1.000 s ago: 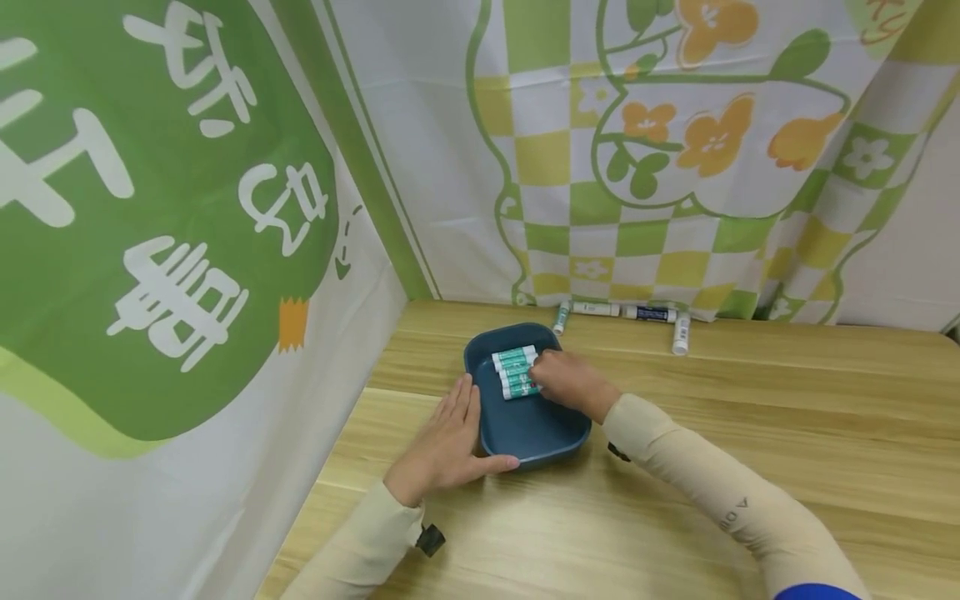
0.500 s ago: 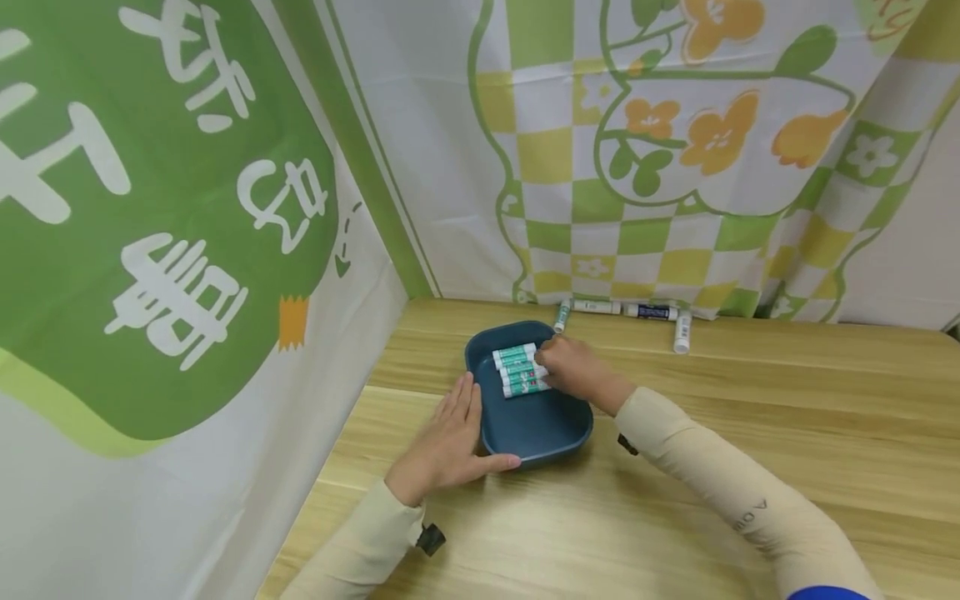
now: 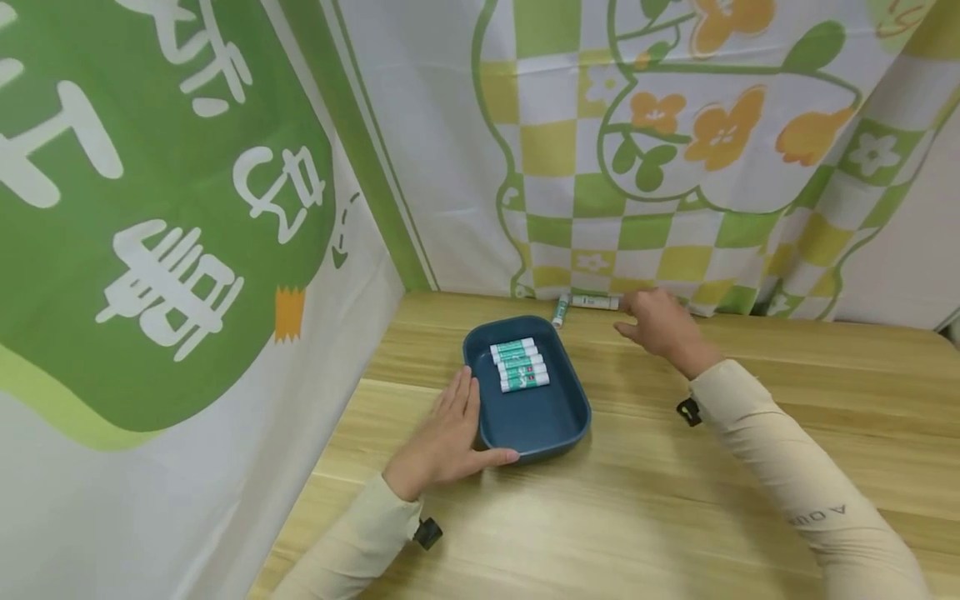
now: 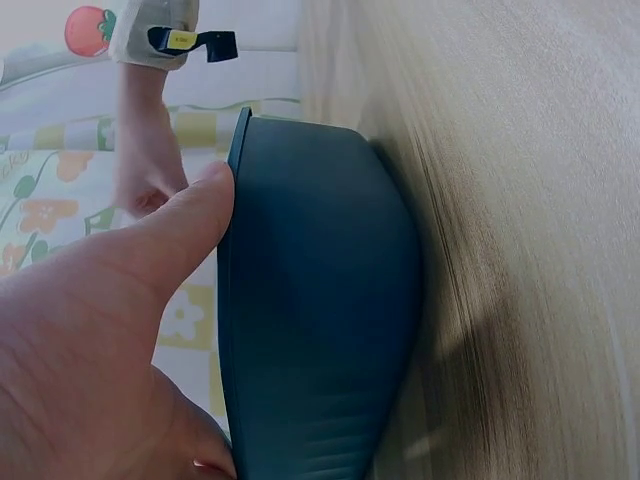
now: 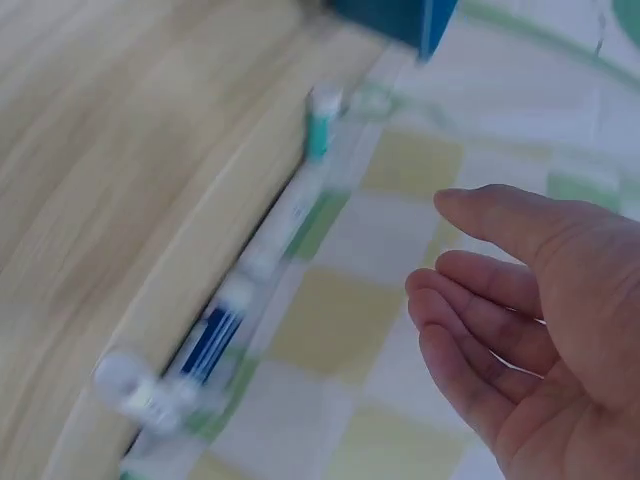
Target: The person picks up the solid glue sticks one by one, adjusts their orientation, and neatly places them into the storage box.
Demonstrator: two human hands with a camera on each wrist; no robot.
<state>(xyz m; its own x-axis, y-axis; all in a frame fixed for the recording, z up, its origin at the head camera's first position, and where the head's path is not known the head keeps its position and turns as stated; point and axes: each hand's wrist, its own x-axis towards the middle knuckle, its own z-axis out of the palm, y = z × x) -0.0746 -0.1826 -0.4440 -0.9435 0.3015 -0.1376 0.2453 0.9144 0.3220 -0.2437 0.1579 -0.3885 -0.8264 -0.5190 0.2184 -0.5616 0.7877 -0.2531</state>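
Observation:
Several white-and-green lip balm tubes [image 3: 524, 382] lie side by side in a dark blue tray [image 3: 534, 429]. My left hand [image 3: 442, 429] rests against the tray's left side with straight fingers, its thumb along the near rim. Over the back of the table, my right hand [image 3: 663, 329] holds nothing; its fingers bend loosely in the right wrist view. Beneath and beside it lies a row of tubes: a green one [image 3: 560, 311], a white one [image 3: 596, 302], a dark blue one [image 5: 210, 345] and another white one [image 5: 150, 400]. The right hand hides the last two in the head view.
A green-and-yellow checked cloth [image 3: 622, 225] hangs right behind the tubes at the back edge of the wooden table [image 3: 750, 400]. On the left stands a white-and-green printed curtain [image 3: 225, 350]. Black camera mounts sit on both wrists.
My right hand has left the tubes in the tray and moved right and back, over the row at the table's back edge. The left hand has stayed at the tray.

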